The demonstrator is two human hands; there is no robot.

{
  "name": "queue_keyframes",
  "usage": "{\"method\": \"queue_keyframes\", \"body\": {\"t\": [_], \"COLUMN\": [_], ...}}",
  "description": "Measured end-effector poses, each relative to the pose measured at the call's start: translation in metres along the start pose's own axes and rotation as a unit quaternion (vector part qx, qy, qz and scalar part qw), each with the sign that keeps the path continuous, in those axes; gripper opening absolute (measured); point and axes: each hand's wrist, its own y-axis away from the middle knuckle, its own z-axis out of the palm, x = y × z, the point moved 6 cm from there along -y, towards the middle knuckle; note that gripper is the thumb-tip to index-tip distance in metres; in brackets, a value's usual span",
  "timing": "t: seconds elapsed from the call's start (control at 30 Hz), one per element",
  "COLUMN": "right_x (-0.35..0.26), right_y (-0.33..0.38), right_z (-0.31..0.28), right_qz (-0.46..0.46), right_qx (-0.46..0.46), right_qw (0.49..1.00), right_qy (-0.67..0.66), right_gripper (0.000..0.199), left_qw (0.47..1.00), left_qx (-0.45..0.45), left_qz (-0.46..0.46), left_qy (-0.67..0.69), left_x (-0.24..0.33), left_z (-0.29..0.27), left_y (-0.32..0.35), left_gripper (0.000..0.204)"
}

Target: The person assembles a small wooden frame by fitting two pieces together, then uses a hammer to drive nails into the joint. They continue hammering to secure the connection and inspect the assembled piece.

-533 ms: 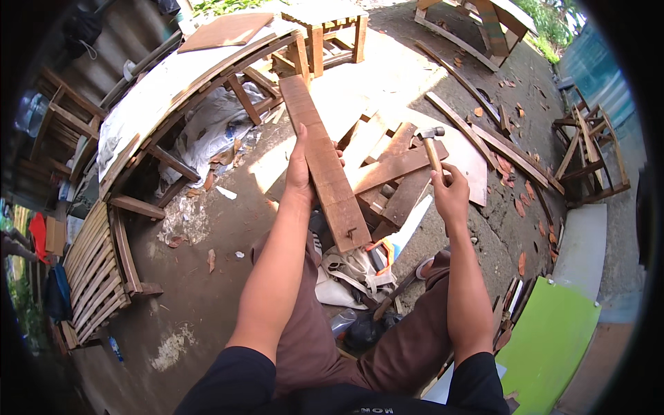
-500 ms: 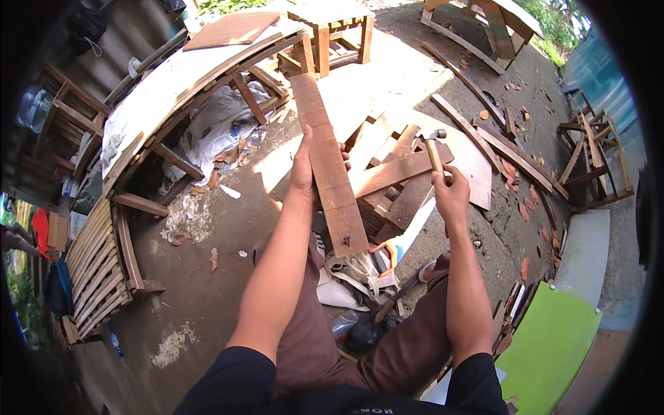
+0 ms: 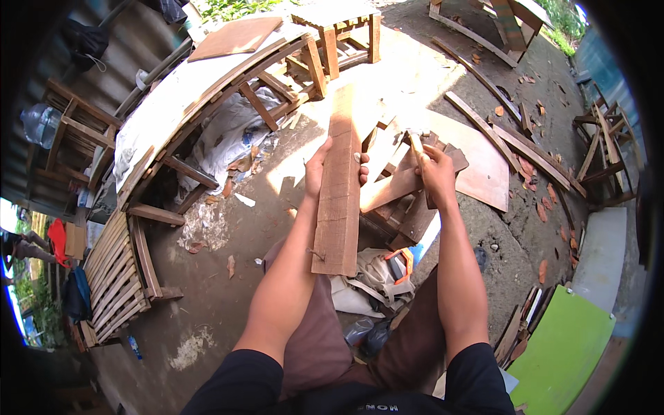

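Observation:
My left hand (image 3: pixel 319 168) grips a long brown wooden board (image 3: pixel 337 214) near its middle, fingers wrapped round its right edge. The board stands steeply in front of me. A bent nail (image 3: pixel 316 254) pokes out near its lower left end. To the right, my right hand (image 3: pixel 438 174) is closed round the wooden handle of a hammer (image 3: pixel 416 144), whose head is washed out by glare. The hammer is apart from the board. Under the hands lies a pile of crossed wooden pieces (image 3: pixel 398 188), partly hidden by the board.
A beige cloth bag (image 3: pixel 379 280) with an orange-edged item lies between my legs. At left stand a long bench (image 3: pixel 228 79) and a slatted wooden seat (image 3: pixel 114 277). Long planks (image 3: pixel 515 149), a flat sheet (image 3: pixel 477 183) and a green panel (image 3: pixel 564 353) are on the right.
The board has turned more upright, its lower end swinging left, and the nail now shows at its side. My right hand has brought the hammer left and slightly up, closer to the board.

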Motion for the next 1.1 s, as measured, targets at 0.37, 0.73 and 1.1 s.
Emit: {"method": "queue_keyframes", "body": {"t": [0.37, 0.73, 1.1], "right_x": [-0.03, 0.051, 0.062], "right_y": [0.046, -0.013, -0.007], "right_z": [0.008, -0.05, -0.055], "right_qz": [-0.085, 0.137, 0.151], "right_qx": [-0.253, 0.26, 0.161], "right_qw": [0.964, 0.952, 0.969], "right_qy": [0.02, 0.09, -0.113], "right_gripper": [0.061, 0.07, 0.068], "left_qw": [0.977, 0.965, 0.959], "left_qx": [0.156, 0.178, 0.162], "left_qz": [0.123, 0.106, 0.099], "left_qy": [-0.08, -0.163, -0.212], "left_x": [0.0, 0.007, 0.009], "left_z": [0.004, -0.002, 0.006], "left_y": [0.02, 0.033, 0.025], "left_gripper": [0.058, 0.057, 0.063]}}
